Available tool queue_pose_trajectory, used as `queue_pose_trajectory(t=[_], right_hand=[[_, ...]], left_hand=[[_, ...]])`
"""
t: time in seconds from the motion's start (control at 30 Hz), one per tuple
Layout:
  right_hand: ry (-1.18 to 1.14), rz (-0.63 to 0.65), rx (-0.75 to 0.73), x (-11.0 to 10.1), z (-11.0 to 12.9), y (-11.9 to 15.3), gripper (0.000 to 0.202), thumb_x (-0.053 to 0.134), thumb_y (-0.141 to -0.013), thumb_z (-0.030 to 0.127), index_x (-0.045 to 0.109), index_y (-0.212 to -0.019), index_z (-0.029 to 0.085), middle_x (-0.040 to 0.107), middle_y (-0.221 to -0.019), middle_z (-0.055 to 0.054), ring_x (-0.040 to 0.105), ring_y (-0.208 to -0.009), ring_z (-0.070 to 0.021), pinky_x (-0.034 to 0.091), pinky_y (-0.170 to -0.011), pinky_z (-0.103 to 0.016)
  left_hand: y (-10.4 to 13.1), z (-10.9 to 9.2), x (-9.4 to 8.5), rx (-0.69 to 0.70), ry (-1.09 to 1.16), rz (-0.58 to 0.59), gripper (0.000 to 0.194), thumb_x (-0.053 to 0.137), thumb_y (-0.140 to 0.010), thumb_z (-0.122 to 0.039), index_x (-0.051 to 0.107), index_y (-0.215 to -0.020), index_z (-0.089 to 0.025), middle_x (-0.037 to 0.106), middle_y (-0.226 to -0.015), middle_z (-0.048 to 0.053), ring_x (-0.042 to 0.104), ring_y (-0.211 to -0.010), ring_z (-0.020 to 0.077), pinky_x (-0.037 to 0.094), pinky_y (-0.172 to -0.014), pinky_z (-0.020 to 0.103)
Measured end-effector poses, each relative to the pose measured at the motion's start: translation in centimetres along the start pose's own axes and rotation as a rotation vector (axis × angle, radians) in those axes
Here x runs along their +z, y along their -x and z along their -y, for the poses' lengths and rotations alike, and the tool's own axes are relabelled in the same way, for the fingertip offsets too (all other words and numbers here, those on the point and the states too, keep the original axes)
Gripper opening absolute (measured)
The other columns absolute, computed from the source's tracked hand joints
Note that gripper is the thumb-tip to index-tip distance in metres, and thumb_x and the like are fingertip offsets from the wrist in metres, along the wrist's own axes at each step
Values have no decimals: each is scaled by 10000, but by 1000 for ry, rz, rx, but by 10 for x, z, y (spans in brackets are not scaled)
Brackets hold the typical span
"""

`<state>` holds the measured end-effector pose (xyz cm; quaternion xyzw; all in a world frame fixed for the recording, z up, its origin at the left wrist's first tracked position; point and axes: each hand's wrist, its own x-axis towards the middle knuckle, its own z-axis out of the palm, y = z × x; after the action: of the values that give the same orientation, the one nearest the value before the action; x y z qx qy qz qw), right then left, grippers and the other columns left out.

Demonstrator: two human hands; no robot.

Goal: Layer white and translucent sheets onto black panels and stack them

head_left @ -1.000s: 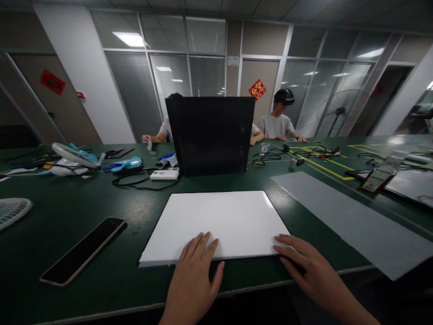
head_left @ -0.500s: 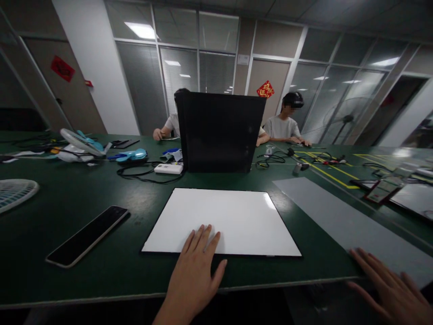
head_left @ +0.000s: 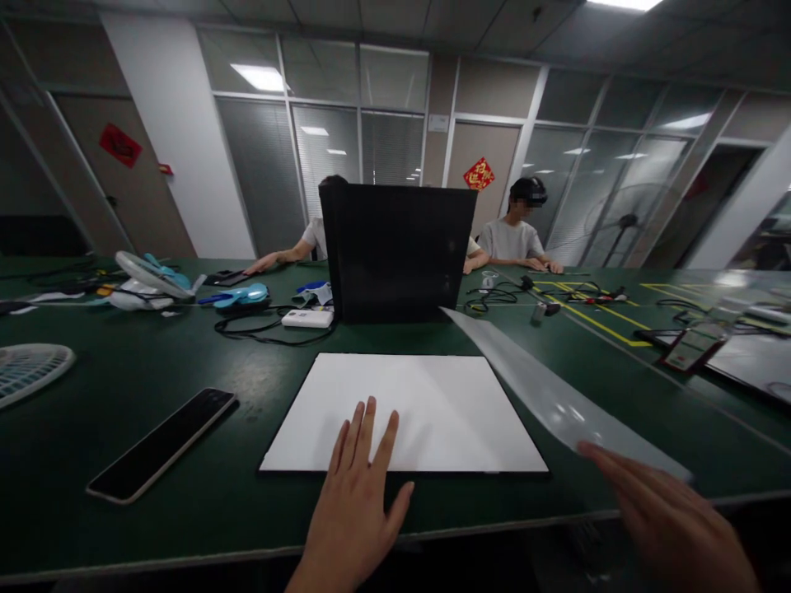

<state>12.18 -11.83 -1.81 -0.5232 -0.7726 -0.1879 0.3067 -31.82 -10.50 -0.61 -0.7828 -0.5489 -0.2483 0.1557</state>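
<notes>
A white flat board (head_left: pixel 408 408) lies on the green table (head_left: pixel 154 362) in front of me. My left hand (head_left: pixel 355 502) rests flat on its near edge, fingers spread. My right hand (head_left: pixel 664 515) grips the near end of a long translucent grey sheet (head_left: pixel 544 391), which is lifted off the table and tilted, its far end reaching toward the upright black panel (head_left: pixel 399 251) behind the board.
A black phone (head_left: pixel 161 445) lies to the left, a white fan grille (head_left: pixel 28 371) at the far left. Cables, a white power bank (head_left: pixel 307 318) and blue fan parts sit behind. Two people sit across the table. Yellow tape lines and sheets are at right.
My right hand left the board's corner, moved right to the grey sheet and lifted it off the table toward the board. My left hand stayed on the board.
</notes>
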Motion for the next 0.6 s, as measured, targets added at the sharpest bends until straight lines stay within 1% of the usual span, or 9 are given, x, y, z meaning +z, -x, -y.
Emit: queue_pose_trajectory(t=[0.03,0.1,0.17,0.27,0.37,0.43,0.47,0.53,0.6], right_hand=[[-26,-2,-92,9,14,-15,570,505,-1002,262,518,-1531,474,696,-1383,30,718,-1177,-269,616,-980,-468],[-98,24,-183,31,39,-39,494,523,-1009,240,611,-1446,454,690,-1393,51,679,-1258,-249,612,-1014,-460],[-154,50,-196,53,57,-53,409,533,-1017,242,688,-1343,436,697,-1380,58,670,-1275,-237,628,-1002,-462],[-188,90,-153,74,68,-56,336,540,-1031,271,732,-1273,404,716,-1347,37,690,-1241,-235,647,-983,-475],[-215,123,-108,78,66,-52,319,548,-1039,302,737,-1287,369,714,-1352,-2,678,-1263,-258,632,-1023,-508],[-235,149,-101,77,63,-51,327,534,-1047,297,735,-1292,377,707,-1365,5,664,-1285,-251,611,-1062,-508],[-244,164,-104,76,62,-51,331,524,-1051,291,735,-1288,387,703,-1370,17,658,-1295,-242,599,-1081,-505],[-257,187,-114,74,62,-52,334,509,-1060,284,736,-1277,398,696,-1378,38,647,-1309,-226,582,-1107,-502],[-259,198,-119,72,64,-53,333,504,-1065,285,729,-1287,393,690,-1387,41,636,-1323,-223,572,-1119,-512]], left_hand=[[0,0,0,-1,-18,-20,838,578,-989,-389,181,-1712,-240,69,-1804,134,165,-1643,370,323,-1270,587],[0,0,0,1,-50,-45,833,573,-988,-374,184,-1711,-229,67,-1802,146,158,-1644,376,304,-1273,597],[0,1,1,24,-68,-50,814,568,-990,-366,206,-1707,-234,109,-1798,144,174,-1640,374,299,-1271,602],[0,1,2,28,-51,-38,784,582,-981,-356,266,-1692,-258,234,-1765,136,247,-1611,376,319,-1255,605],[2,-2,3,-86,1,-68,731,608,-963,-335,375,-1647,-223,438,-1602,182,418,-1485,387,413,-1181,589],[3,-3,1,-129,21,-109,690,621,-957,-323,440,-1610,-187,505,-1482,202,484,-1398,391,449,-1132,587],[3,-4,1,-125,23,-126,676,625,-954,-313,461,-1597,-183,502,-1474,209,479,-1400,400,434,-1137,601],[3,-4,-1,-86,14,-136,653,627,-949,-287,490,-1584,-213,450,-1553,210,404,-1481,422,359,-1184,645],[2,-2,-1,-26,11,-87,599,612,-958,-276,536,-1552,-273,423,-1627,170,336,-1547,411,299,-1219,657]])
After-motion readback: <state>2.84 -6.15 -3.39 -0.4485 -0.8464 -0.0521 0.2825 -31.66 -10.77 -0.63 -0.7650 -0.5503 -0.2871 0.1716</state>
